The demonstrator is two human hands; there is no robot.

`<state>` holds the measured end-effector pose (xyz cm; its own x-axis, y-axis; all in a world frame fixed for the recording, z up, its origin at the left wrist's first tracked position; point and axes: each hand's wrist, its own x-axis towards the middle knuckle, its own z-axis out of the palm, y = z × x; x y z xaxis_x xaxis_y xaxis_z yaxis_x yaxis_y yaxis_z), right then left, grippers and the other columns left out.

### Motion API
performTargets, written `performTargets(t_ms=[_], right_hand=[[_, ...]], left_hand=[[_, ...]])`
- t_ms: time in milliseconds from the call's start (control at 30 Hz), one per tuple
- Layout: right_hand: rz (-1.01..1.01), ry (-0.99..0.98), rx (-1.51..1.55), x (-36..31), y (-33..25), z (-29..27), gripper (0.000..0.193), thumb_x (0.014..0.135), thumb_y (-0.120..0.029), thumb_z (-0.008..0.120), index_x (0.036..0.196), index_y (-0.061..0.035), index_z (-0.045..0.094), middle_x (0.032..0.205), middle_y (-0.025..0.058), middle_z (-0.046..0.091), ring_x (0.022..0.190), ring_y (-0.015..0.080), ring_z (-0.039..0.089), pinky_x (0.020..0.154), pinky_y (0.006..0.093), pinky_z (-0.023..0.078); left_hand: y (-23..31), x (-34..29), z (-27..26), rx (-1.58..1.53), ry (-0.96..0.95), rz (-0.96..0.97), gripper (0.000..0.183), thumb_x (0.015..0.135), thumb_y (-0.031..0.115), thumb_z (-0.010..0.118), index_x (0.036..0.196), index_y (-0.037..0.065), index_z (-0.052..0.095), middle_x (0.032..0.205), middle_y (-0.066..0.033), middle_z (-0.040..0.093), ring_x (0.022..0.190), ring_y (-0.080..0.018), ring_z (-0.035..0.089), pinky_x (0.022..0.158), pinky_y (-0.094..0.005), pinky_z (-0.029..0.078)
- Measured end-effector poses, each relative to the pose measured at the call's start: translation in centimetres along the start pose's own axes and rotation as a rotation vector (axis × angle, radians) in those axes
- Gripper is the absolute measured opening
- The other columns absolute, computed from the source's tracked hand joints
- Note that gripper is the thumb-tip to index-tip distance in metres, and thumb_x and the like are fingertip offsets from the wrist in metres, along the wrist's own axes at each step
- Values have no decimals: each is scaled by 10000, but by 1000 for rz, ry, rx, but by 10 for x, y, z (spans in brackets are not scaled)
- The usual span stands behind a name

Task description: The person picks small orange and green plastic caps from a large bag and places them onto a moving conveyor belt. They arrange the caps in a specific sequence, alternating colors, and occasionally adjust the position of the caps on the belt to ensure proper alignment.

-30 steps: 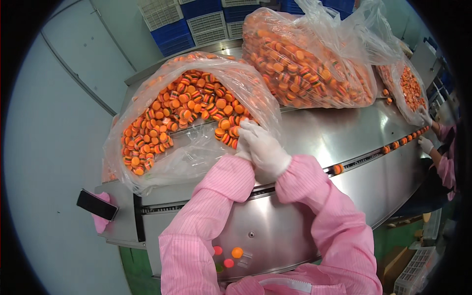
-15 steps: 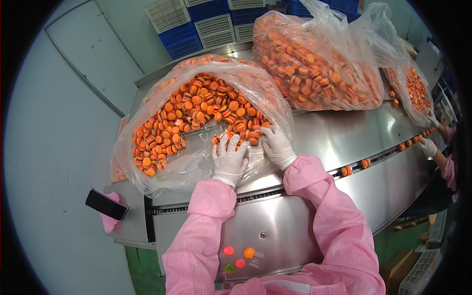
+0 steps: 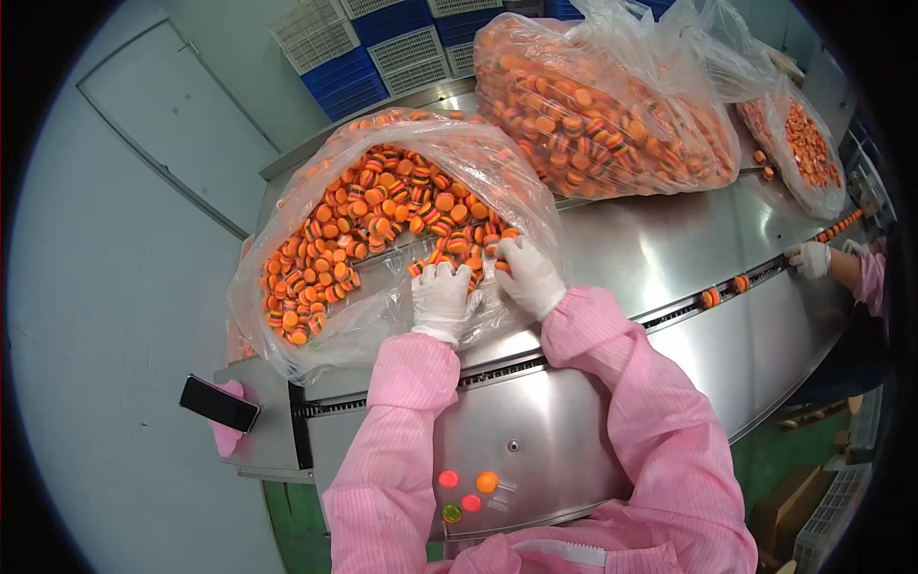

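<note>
My left hand (image 3: 441,301), in a white glove, reaches into the mouth of a clear plastic bag (image 3: 368,335). Its fingers are curled down over small striped, burger-shaped orange pieces (image 3: 335,230) at the near edge of the pile. Beside it, to the right, my right hand (image 3: 531,279) bends its gloved fingers around a few of the same pieces; the fingertips are partly hidden. Pieces show between and just beyond both hands. The bag lies open toward me on the steel table (image 3: 535,411), its film bunched under my wrists.
A narrow conveyor channel (image 3: 507,371) crosses the table; striped pieces (image 3: 710,298) stand on it at right. Another person's gloved hand (image 3: 811,258) is by it. Behind are two more filled bags (image 3: 602,115) (image 3: 803,148). A phone (image 3: 220,404) lies left; coloured discs (image 3: 471,502) lie near me.
My fingers have curled in further, and my right hand has shifted slightly left. Pieces on the channel sit farther right. Only one of the other person's hands shows clearly now, on the channel.
</note>
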<state>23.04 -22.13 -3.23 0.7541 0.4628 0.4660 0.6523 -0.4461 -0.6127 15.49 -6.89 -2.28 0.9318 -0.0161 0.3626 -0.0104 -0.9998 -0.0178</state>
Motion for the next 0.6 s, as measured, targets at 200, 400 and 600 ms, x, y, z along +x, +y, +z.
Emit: performTargets(t_ms=[200,400,600], right_hand=[[-164,-166,-82,-76,-44,-47,191,751,-146,589,865,-38,479,845,174,490,722,330,572,614,429,480],[-1,-249,-503,-116,-12,-58,289,750,-296,624,802,-30,525,831,150,502,637,273,564,527,416,470],[-216,-286,-386,-92,-28,-89,243,758,-273,631,832,-47,583,826,132,515,744,309,539,653,413,455]], left_hand=[[19,11,8,104,-105,-121,257,687,242,657,903,136,566,874,-106,554,867,-295,530,729,-451,419],[23,2,-14,-222,163,164,223,651,116,624,856,85,541,854,-121,522,844,-318,505,735,-434,416],[41,-79,-35,-431,-155,378,222,640,47,610,853,62,549,861,-123,500,859,-312,497,782,-384,428]])
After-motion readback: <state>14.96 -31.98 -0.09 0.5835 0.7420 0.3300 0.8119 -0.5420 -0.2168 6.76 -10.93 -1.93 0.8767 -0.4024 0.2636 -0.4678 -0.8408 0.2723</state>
